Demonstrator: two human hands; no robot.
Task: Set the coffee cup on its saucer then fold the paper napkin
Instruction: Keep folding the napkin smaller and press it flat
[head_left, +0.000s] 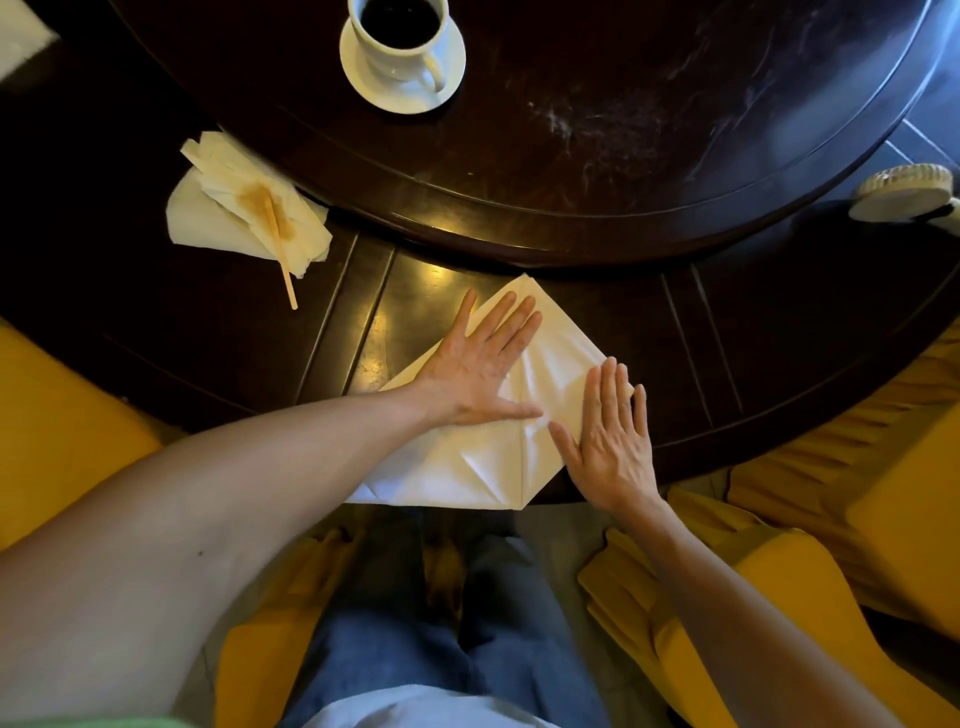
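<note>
Paper napkin (483, 462) lies flat at the near edge of the dark desk (649, 332), one corner hanging just past the rim; long axis runs diagonally, near-left to far-right, far corner pointing away toward the raised turntable (571, 156). Left hand (478, 369) pressed palm-down on its left half, grip apart, fingers spread. Right hand (613, 441) flat on its right edge, grip likewise apart. Farther left, a stained crumpled napkin (244, 208) with a wooden stirrer (283, 254) across it. Farthest, coffee cup (400, 36) upright on its saucer (363, 88), handle toward the near right.
</note>
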